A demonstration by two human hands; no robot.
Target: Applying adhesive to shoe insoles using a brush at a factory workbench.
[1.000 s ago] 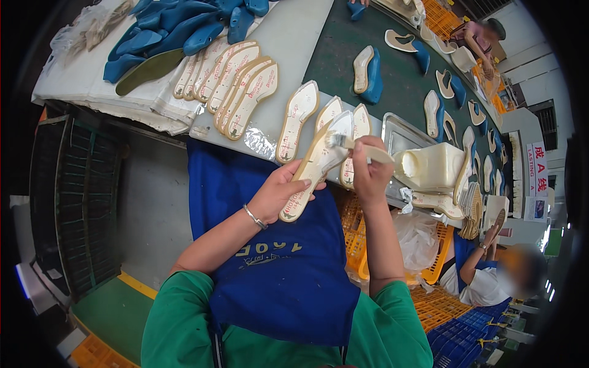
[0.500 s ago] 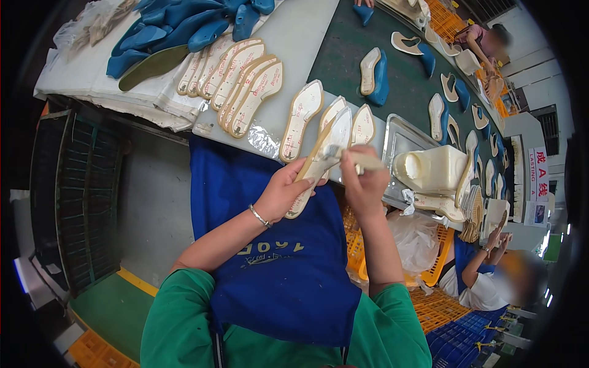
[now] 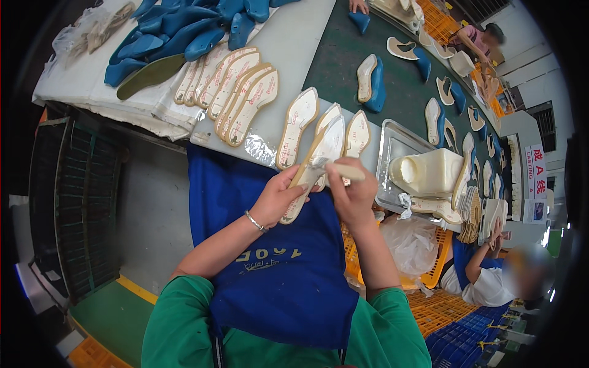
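My left hand (image 3: 277, 197) grips a pale insole (image 3: 332, 136) by its heel end, thumb on top, tilted over the table's near edge. My right hand (image 3: 356, 195) is closed round a brush (image 3: 351, 172) with a light handle. The bristles touch the insole's middle, where its upper part looks white and wet. Several other insoles lie around it: one (image 3: 297, 129) to the left, one (image 3: 357, 135) to the right, and one partly hidden behind the held piece.
Overlapping insoles (image 3: 253, 105) and blue shoe lasts (image 3: 178, 37) lie at the left. On the right, a metal tray (image 3: 381, 150) bears a whitish plastic container (image 3: 438, 172). Beyond is a green belt (image 3: 337, 67) with lasts and shoe parts. Co-workers sit at the far right.
The brush and my right hand have shifted slightly down and left, toward the insole's heel. My left hand keeps its grip. The whole view has moved a little.
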